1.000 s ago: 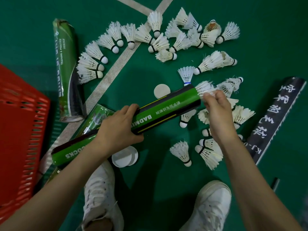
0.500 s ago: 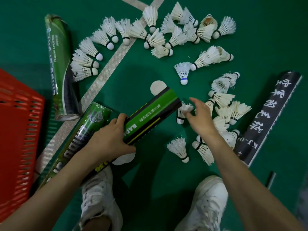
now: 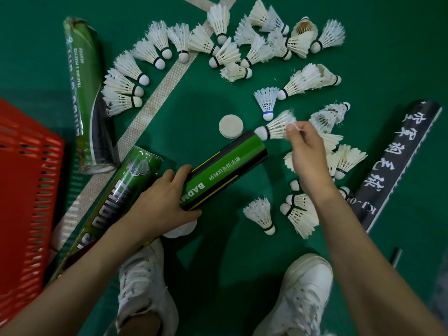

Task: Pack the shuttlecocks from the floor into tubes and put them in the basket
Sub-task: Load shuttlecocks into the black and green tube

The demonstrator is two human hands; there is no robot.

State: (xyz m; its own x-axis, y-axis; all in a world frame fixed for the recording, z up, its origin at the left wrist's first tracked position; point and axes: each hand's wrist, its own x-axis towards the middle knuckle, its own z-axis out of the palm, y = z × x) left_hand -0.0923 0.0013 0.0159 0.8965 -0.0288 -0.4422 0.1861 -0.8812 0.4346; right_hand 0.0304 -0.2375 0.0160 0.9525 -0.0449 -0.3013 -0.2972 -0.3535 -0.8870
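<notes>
White feathers: right hand (image 3: 306, 154) fingers (image 3: 294, 128) pinch the skirt of a shuttlecock (image 3: 275, 128), cork touching the tube mouth.
Left hand (image 3: 164, 202): wrapped around the green tube (image 3: 225, 169), centre frame.
Loose shuttlecocks (image 3: 218, 47): scattered across upper frame on the floor (image 3: 388, 57).
Basket (image 3: 26, 185): red, left edge.

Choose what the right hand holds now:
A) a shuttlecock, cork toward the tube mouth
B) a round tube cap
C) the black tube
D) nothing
A: the right hand pinches the feathers of a shuttlecock, whose cork points at the open end of the tube.
</notes>
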